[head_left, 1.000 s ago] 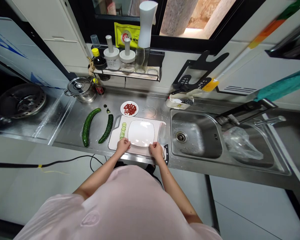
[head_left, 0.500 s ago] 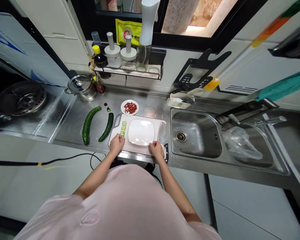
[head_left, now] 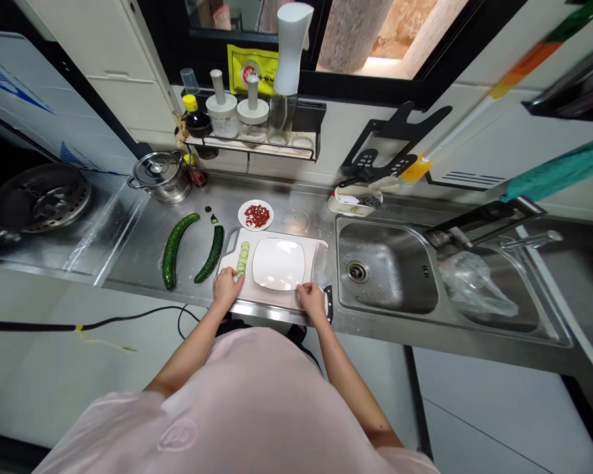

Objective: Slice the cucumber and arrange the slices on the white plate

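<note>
A white plate (head_left: pixel 279 263) lies on the pale cutting board (head_left: pixel 271 299). Left of the plate, a row of cucumber slices (head_left: pixel 244 255) runs toward my left hand (head_left: pixel 226 287), whose fingertips touch the near end of the row. At the plate's lower right corner, the fingers of my right hand (head_left: pixel 311 297) are pinched at the rim; whether they grip it is too small to tell. A knife handle (head_left: pixel 329 303) shows just right of that hand. A long cucumber (head_left: pixel 174 253) and a shorter one (head_left: pixel 210 255) lie left of the board.
Behind the board sits a small plate of chopped red pieces (head_left: pixel 255 215). A lidded pot (head_left: pixel 162 176) stands at the back left, a pan (head_left: pixel 37 194) far left. The sink (head_left: pixel 383 263) is to the right, under a faucet.
My left hand has shifted slightly left and its fingers have spread a little. My right hand stays at the plate's corner. The view has tilted slightly.
</note>
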Demonstrator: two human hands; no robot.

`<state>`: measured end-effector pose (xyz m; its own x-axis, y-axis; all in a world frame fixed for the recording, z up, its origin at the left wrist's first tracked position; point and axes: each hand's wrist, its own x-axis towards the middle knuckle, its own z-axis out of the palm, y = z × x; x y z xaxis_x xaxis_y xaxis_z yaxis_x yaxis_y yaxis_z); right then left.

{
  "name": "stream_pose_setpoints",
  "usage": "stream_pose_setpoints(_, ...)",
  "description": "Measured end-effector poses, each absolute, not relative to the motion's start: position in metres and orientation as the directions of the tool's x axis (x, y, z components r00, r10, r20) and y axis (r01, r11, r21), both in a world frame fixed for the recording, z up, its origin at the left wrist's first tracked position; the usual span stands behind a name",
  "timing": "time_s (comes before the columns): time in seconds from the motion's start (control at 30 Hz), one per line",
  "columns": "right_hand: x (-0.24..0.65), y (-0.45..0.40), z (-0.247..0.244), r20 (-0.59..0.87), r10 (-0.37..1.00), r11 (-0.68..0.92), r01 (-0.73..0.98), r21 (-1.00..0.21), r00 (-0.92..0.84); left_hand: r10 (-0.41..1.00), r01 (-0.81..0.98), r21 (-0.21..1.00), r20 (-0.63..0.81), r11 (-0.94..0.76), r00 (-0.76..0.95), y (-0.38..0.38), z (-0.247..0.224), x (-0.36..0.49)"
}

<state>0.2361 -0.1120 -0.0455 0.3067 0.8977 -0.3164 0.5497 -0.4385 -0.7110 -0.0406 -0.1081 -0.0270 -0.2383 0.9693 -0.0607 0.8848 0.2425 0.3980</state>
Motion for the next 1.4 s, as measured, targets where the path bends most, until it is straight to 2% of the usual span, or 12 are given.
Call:
stream_pose_setpoints(0.2,0.241,-0.110,-0.043,-0.313,0.897,-0.441,0.579,-0.686,0.313,0.963,0.862,0.437,-0.046,0.257,-0.264,-0.109,-0.030,-0.040)
stream_pose_setpoints(0.5,0.243,-0.110,-0.041,-0.251,0.908,-0.407,0.559,-0.722,0.336,0.944,0.777,0.554,-0.051,0.299,-0.326,-0.108,-0.022,-0.033)
stream_pose_setpoints(0.7,0.244,-0.110,-0.045,-0.209,0.907,-0.390,0.542,-0.744,0.366,0.928,0.625,0.719,-0.078,0.306,-0.364,-0.104,-0.020,-0.033)
stream_pose_setpoints(0.83,0.241,-0.108,-0.035,-0.200,0.904,-0.382,0.506,-0.773,0.377,0.919,0.419,0.863,-0.120,0.284,-0.375,-0.095,-0.015,-0.030)
stream_pose_setpoints(0.97,0.233,-0.103,-0.014,-0.142,0.928,-0.303,0.476,-0.826,0.344,0.945,0.188,0.957,-0.161,0.220,-0.285,-0.082,0.008,-0.018)
stream_pose_setpoints(1.1,0.221,-0.092,0.013,-0.089,0.957,-0.203,0.421,-0.884,0.275,0.971,0.019,0.986,-0.161,0.167,-0.177,-0.073,0.042,-0.002)
stream_pose_setpoints(1.4,0.203,-0.071,0.081,0.107,0.994,0.094,0.411,-0.907,0.008,0.993,-0.123,0.985,-0.120,0.118,-0.013,-0.071,0.091,0.016)
